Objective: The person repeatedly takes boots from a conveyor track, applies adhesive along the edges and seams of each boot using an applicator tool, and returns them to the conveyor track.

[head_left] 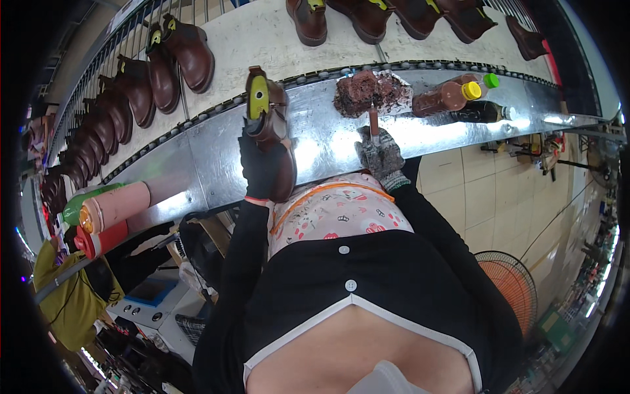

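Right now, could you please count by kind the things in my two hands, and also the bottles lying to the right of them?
Boot, in the left hand: 1
Brown-handled tool, in the right hand: 1
Yellow-capped bottle, green-capped bottle, dark bottle: 3 bottles
Total: 5

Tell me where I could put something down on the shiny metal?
The shiny metal has two bare patches: one between the pink cylinder and the held boot, another between that boot and the messy brown lump. It's crowded to the right, where bottles lie beside the lump.
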### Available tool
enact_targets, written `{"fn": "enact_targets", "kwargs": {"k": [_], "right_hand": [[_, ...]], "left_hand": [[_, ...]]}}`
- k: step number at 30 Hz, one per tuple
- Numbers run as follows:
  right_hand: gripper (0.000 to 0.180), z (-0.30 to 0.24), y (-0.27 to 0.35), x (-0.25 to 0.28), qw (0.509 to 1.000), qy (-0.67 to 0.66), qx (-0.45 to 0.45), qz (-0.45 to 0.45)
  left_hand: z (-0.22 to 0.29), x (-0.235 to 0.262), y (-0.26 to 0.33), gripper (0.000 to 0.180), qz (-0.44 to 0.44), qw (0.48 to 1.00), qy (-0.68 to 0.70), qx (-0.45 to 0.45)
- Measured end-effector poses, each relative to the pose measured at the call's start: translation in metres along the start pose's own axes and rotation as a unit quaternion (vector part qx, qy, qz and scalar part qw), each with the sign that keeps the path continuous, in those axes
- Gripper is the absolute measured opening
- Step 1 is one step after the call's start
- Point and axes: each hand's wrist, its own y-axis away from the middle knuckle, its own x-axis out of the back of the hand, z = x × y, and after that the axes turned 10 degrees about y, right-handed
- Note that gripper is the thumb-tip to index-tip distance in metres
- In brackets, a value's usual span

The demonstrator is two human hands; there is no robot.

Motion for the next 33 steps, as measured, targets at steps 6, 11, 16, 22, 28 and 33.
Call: {"fn": "enact_targets", "kwargs": {"k": [6, 11, 16, 22, 28, 33], "right_hand": [[0.037, 0.037, 0.006, -0.027, 0.983, -0.183, -0.021, 0.015], [0.05, 0.027, 0.018, -0.011, 0.995, -0.075, -0.06, -0.041], [0.057, 0.009, 0.034, 0.021, 0.995, 0.009, -0.066, -0.07], [0.054, -0.047, 0.024, 0.05, 0.909, -0.3, -0.261, -0.128], [0.054, -0.032, 0.017, 0.034, 0.887, -0.372, -0.24, -0.131], [0.052, -0.043, 0.019, 0.038, 0.856, -0.429, -0.263, -0.116]], "left_hand": [[0.01, 0.005, -0.007, 0.049, -0.063, 0.957, 0.273, 0.074], [0.022, 0.001, -0.067, 0.067, -0.09, 0.891, 0.442, 0.046], [0.01, -0.005, -0.132, 0.076, -0.234, 0.857, 0.447, 0.107], [-0.007, -0.019, -0.159, 0.083, -0.361, 0.848, 0.381, 0.075], [0.032, 0.003, -0.13, 0.08, -0.402, 0.793, 0.456, -0.038], [0.048, 0.025, -0.115, 0.08, -0.45, 0.661, 0.558, -0.221]]}}
